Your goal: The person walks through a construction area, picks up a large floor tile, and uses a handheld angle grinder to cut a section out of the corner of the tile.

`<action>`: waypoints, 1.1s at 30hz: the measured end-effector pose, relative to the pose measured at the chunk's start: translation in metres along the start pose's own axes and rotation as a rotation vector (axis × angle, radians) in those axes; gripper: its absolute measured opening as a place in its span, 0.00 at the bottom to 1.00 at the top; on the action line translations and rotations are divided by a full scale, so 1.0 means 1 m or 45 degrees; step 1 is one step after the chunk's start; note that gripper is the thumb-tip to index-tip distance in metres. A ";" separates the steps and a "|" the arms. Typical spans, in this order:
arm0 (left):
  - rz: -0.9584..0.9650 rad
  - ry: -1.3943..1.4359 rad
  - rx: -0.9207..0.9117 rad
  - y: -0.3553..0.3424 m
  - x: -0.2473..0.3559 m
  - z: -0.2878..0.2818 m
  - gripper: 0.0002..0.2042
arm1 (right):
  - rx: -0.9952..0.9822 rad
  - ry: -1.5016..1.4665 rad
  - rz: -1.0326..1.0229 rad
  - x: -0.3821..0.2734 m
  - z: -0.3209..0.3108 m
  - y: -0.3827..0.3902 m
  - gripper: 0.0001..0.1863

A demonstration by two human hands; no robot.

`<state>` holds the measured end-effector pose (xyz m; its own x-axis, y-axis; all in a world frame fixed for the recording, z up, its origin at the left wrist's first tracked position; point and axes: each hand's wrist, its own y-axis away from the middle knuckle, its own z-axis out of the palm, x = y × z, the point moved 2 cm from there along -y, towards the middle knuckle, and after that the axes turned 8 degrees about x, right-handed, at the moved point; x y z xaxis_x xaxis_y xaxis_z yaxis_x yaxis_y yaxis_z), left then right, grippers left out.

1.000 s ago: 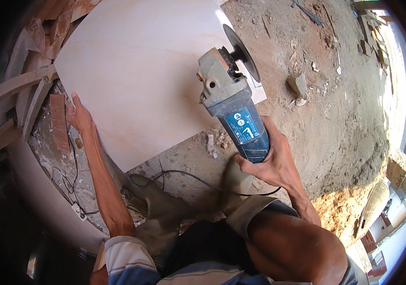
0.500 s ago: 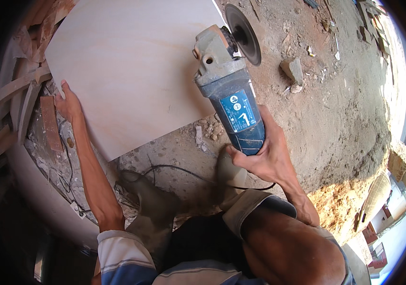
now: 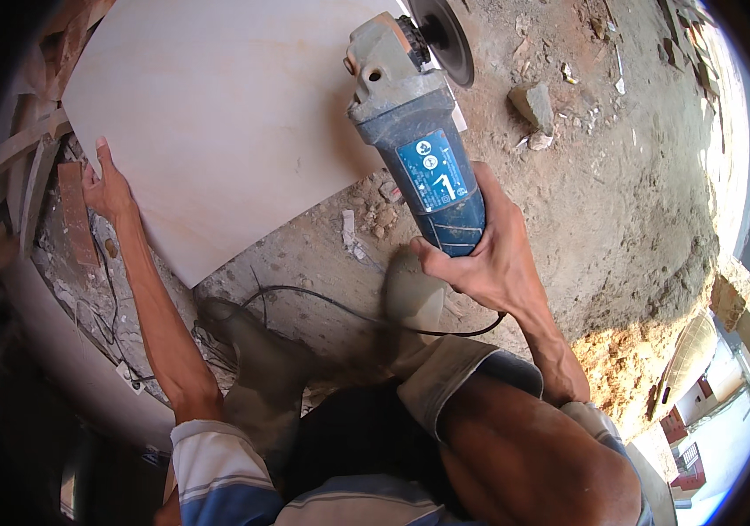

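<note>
A: Nearest item?
B: A black cable [image 3: 348, 307], laid slack across the ground [image 3: 603, 210] and led up to the right hand [image 3: 489, 254]. The slack is presumably left so that reach is not hindered.

A: State of the right hand?
B: Clamped around the rear body of an angle grinder [image 3: 423, 149], which is held over the near right part of a pale slab [image 3: 217, 123]. The rear grip is likely chosen so that the fingers are kept well away from the disc [image 3: 452, 39].

A: Left hand [image 3: 110, 188]?
B: Set at the slab's left edge, thumb over its surface, fingers outside. Whether the edge is gripped cannot be told; steadying is judged likely. A red-brown strip [image 3: 77, 215] is noted just beside.

A: Slab?
B: Near corner pointed towards the legs [image 3: 524, 438]; support hidden. The disc is seen by its right edge; contact cannot be confirmed.

A: Farther off?
B: Timber pieces [image 3: 20, 149] past the left edge; a grey stone [image 3: 531, 107] on the ground, apart from the right edge.
</note>
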<state>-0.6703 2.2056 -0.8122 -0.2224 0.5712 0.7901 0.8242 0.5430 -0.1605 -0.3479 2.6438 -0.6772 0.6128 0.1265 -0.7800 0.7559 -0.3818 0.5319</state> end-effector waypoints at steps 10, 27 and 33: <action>0.067 -0.055 0.037 -0.007 -0.004 -0.007 0.45 | 0.002 0.013 -0.074 0.012 0.007 -0.012 0.40; 0.030 -0.179 0.048 -0.009 -0.003 -0.010 0.51 | -0.047 -0.014 0.080 0.025 0.008 -0.020 0.41; 0.015 -0.234 0.020 -0.010 -0.003 -0.010 0.53 | -0.053 -0.019 0.059 0.029 0.010 -0.021 0.43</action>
<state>-0.6721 2.1926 -0.8064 -0.3052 0.6795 0.6672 0.8193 0.5444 -0.1797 -0.3484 2.6470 -0.7146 0.6443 0.0955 -0.7588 0.7356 -0.3486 0.5808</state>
